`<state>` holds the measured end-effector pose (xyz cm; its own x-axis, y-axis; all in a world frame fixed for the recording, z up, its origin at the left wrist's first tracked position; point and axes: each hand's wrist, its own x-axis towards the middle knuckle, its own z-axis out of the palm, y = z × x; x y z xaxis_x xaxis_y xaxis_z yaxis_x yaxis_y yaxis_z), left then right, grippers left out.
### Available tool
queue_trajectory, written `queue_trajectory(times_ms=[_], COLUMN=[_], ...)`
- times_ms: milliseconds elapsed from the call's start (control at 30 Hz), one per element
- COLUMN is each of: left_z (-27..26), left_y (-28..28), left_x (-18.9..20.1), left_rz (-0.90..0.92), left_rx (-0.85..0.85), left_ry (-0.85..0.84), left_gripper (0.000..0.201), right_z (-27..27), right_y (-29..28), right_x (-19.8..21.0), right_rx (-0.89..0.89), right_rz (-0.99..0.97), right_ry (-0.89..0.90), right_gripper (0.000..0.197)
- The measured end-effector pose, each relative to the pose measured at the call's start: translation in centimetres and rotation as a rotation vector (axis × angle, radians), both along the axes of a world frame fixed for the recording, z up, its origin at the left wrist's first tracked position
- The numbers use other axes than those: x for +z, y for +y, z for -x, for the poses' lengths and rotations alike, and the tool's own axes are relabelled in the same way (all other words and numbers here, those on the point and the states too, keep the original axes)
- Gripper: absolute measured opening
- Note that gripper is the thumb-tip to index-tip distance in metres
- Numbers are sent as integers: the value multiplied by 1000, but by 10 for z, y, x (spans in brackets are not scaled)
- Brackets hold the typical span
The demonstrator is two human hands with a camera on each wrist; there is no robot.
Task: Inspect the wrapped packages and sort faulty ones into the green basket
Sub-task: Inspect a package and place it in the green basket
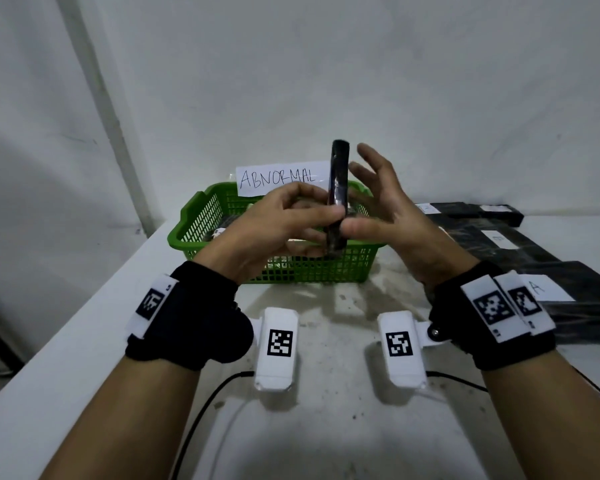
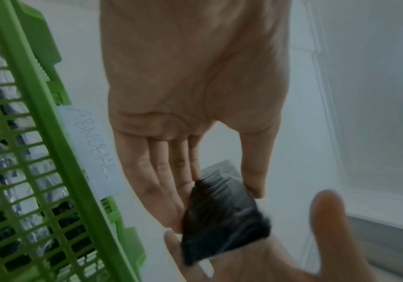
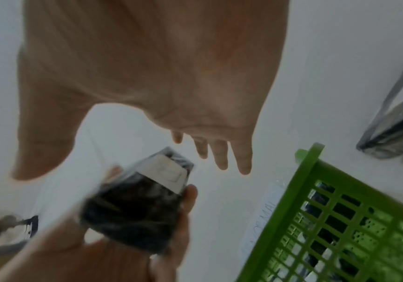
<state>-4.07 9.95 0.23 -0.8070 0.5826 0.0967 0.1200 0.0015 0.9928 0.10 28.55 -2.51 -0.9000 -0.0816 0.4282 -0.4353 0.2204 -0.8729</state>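
Note:
I hold a black film-wrapped package (image 1: 338, 188) upright and edge-on above the green basket (image 1: 187, 216). My left hand (image 1: 328, 216) pinches its lower part between thumb and fingers. The left wrist view shows that pinch on the package (image 2: 222, 213). My right hand (image 1: 368, 188) is just right of the package, fingers spread and straight, thumb close to its lower edge. In the right wrist view the package (image 3: 132, 209) shows a white label, and the right fingers hold nothing. The basket (image 2: 38, 114) (image 3: 340, 181) contains several wrapped packages.
A paper sign reading ABNORMAL (image 1: 281, 178) stands at the basket's back rim. Several black wrapped packages with white labels (image 1: 499, 237) lie on the white table to the right. A wall stands close behind. The table's left edge (image 1: 84, 323) runs diagonally.

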Motion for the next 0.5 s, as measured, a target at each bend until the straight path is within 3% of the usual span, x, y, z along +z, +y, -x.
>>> queue_trajectory(times_ms=[133,300,433,500], left_z=[0,-1,1,3], left_y=[1,4,5,4], left_x=[-2,-5,-8,-10], left_rz=[15,71,40,11], left_rx=[-20,-20,35,54], left_ry=[120,254,343,439], left_gripper=[49,49,45,47], right_z=[1,-5,-8,-8], right_y=[-2,-5,-5,-3], right_x=[8,13,16,16], right_rx=[-177,-331,-257,-151], right_rz=[188,115,4,33], right_ry=[42,211,190,76], right_gripper=[86,43,45,54])
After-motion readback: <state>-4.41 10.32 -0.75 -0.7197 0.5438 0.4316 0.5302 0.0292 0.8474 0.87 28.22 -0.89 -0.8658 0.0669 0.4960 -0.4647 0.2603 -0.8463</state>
